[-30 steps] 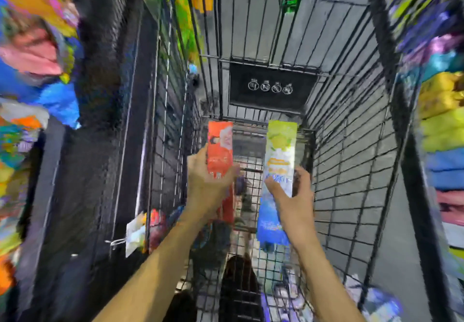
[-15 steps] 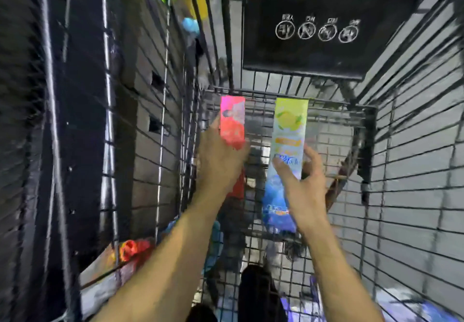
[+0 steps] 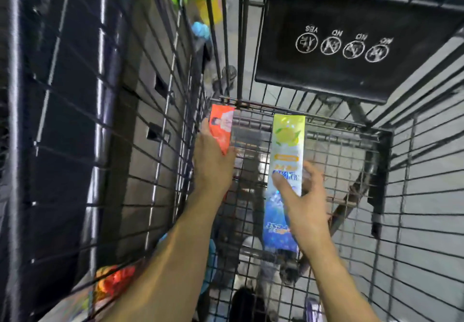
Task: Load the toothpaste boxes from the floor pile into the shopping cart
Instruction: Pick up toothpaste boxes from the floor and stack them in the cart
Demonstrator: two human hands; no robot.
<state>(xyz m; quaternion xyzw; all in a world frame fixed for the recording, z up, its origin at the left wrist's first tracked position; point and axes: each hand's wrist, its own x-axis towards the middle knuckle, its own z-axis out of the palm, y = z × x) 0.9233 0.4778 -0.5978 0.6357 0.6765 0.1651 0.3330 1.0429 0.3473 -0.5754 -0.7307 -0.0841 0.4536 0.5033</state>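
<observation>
Shopping cart (image 3: 414, 171): black wire mesh basket seen from above, thin straight rods crossing in a grid on the walls and floor; both forearms reach down inside it.
Seat flap (image 3: 351, 45): flat, matte black plastic panel on the far wall of the cart, rectangular with rounded corners, printed with four white round pictograms.
Yellow-and-blue toothpaste box (image 3: 285, 171): long, slim glossy carton, yellow with a lemon picture at the far end, fading to white, then blue at the near end; held lengthwise inside the cart above the mesh floor.
Red toothpaste box (image 3: 222, 128): slim glossy carton, red-orange with a pale printed panel, mostly hidden behind the hand; inside the cart near its left wall.
Right hand (image 3: 303, 203): grips the yellow-and-blue box, thumb laid across its printed face, fingers curled behind its right edge.
Left hand (image 3: 213, 163): back facing the camera, fingers wrapped round the red box.
Orange packet (image 3: 113, 281): crinkled, shiny wrapper outside the cart's left wall, blurred.
</observation>
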